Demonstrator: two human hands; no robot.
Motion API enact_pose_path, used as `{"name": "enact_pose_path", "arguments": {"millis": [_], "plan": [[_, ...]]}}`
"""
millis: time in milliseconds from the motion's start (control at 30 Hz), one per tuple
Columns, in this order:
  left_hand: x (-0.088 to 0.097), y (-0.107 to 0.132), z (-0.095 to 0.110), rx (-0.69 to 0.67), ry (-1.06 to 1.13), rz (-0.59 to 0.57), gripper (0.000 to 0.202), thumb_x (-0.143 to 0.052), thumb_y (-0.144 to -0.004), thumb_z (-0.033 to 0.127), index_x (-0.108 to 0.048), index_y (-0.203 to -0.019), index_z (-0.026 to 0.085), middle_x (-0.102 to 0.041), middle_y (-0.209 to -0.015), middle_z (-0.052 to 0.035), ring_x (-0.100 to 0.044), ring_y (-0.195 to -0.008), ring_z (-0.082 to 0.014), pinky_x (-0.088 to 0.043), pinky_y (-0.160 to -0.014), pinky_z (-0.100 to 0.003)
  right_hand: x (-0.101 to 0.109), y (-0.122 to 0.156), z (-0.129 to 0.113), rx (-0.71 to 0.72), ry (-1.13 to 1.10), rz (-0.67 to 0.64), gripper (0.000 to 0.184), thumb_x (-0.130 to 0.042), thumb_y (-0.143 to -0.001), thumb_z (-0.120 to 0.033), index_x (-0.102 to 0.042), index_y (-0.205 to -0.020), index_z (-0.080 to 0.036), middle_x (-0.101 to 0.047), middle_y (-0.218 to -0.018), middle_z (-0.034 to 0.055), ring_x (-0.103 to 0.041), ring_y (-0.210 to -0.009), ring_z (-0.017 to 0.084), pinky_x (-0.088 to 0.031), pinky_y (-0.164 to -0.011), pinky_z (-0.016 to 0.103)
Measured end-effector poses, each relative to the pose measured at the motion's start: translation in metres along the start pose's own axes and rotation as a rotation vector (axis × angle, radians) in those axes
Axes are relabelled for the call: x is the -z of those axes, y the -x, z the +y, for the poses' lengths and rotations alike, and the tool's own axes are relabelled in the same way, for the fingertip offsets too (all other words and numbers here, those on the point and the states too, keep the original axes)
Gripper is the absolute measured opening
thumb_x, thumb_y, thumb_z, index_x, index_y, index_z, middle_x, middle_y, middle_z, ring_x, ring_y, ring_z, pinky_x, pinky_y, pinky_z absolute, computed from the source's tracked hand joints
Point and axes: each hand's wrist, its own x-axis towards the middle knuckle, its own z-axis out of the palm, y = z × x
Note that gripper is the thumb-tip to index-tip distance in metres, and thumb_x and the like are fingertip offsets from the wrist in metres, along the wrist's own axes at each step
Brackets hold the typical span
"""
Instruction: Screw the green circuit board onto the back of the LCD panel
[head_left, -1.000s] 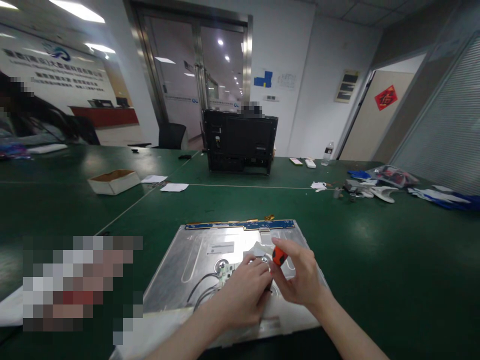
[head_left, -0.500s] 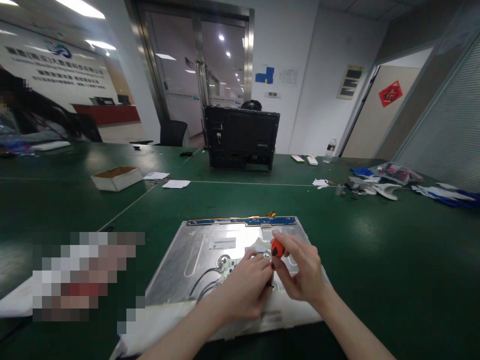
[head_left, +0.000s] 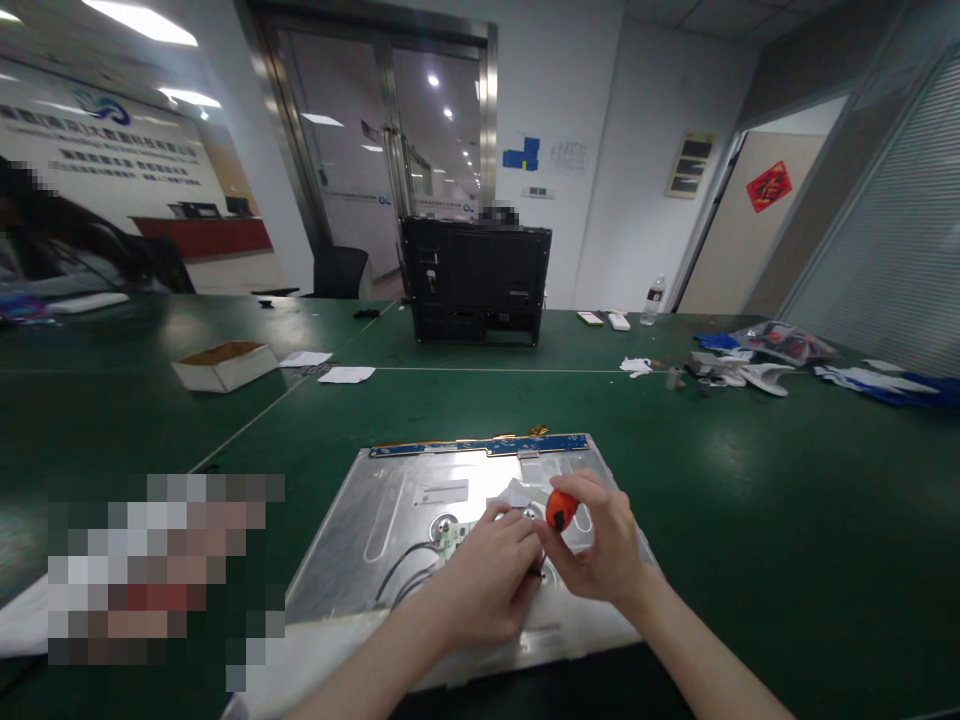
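Note:
A silver metal display panel [head_left: 405, 500] lies back side up on the green table in front of me, with a blue circuit strip [head_left: 480, 447] along its far edge. My right hand [head_left: 600, 550] is closed round an orange-handled screwdriver [head_left: 559, 510], held upright over the panel's middle. My left hand [head_left: 487, 580] rests curled on the panel beside the screwdriver's shaft, fingers pinched near its tip. A small green circuit board [head_left: 450, 537] with black wires [head_left: 401, 578] sits just left of my left hand. What the left fingers pinch is hidden.
A black monitor housing [head_left: 476, 282] stands upright across the table. A cardboard box [head_left: 223, 364] and papers [head_left: 346, 375] lie at the left, loose parts and plastic bags [head_left: 780, 345] at the right, a water bottle [head_left: 655, 300] behind. A person sits at far left.
Both hands stay on the panel's middle with the screwdriver; only small shifts of the hands and of my head show.

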Motion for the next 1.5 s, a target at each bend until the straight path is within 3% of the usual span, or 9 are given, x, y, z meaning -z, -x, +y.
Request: {"name": "enact_pose_path", "arguments": {"millis": [300, 633, 1067, 1500], "plan": [[0.0009, 0.0004, 0.001, 0.01, -0.017, -0.014, 0.011, -0.056, -0.076, 0.014, -0.057, -0.085, 0.02, -0.065, -0.092, -0.0047, -0.058, -0.09, -0.0243, -0.034, -0.095, -0.044, -0.0017, 0.0006, -0.0013, -0.041, 0.061, 0.053, 0.03, -0.056, -0.09, -0.03, -0.041, -0.115, -0.022, -0.055, -0.066, -0.0048, -0.053, -0.049, 0.012, -0.043, -0.046, 0.024], [0.0013, -0.0001, 0.002, 0.005, -0.014, -0.001, 0.01, -0.054, -0.076, 0.014, -0.055, -0.085, 0.019, -0.064, -0.095, -0.0056, -0.058, -0.093, -0.0245, -0.035, -0.095, -0.044, 0.0003, 0.0007, -0.0008, 0.003, -0.109, -0.101, 0.048, -0.046, -0.083, -0.016, -0.04, -0.13, -0.017, -0.064, -0.086, 0.0059, -0.062, -0.069, 0.017, -0.051, -0.058, 0.03], [-0.0008, 0.0006, -0.0002, 0.002, -0.035, 0.002, 0.012, -0.054, -0.076, 0.015, -0.054, -0.087, 0.019, -0.064, -0.094, -0.006, -0.058, -0.093, -0.0252, -0.035, -0.095, -0.045, -0.0035, 0.0021, -0.0004, -0.019, -0.031, -0.037, 0.038, -0.054, -0.085, -0.019, -0.043, -0.121, -0.021, -0.058, -0.073, -0.0016, -0.053, -0.055, 0.013, -0.044, -0.049, 0.024], [0.0004, 0.0011, 0.0009, -0.015, 0.003, 0.021, 0.011, -0.053, -0.076, 0.013, -0.053, -0.085, 0.02, -0.065, -0.096, -0.0057, -0.058, -0.094, -0.0249, -0.036, -0.093, -0.045, -0.0004, 0.0006, -0.0004, -0.027, -0.098, -0.075, 0.046, -0.05, -0.082, -0.013, -0.04, -0.127, -0.018, -0.059, -0.08, 0.0023, -0.055, -0.062, 0.014, -0.047, -0.051, 0.026]]}}
